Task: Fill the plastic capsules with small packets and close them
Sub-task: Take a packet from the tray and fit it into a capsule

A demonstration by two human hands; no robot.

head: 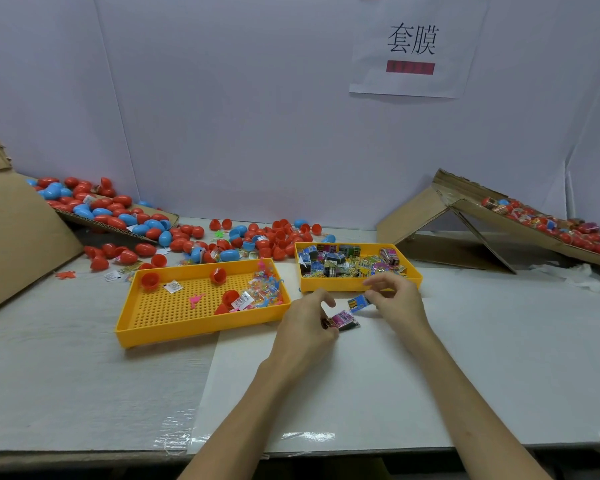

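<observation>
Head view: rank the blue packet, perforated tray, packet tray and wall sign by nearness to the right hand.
1. Blue packet, pinched in the right hand.
2. Packet tray, just behind it.
3. Perforated tray, off to the left.
4. Wall sign, far back.

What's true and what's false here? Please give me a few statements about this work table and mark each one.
1. The right hand pinches a blue packet. True.
2. The left hand holds a blue capsule. False: it holds a pink packet.
3. The right tray is full of packets. True.
4. The left tray is green. False: it is yellow, like the other one.
5. The loose capsules at the back are all blue. False: most are red, with some blue among them.
</observation>
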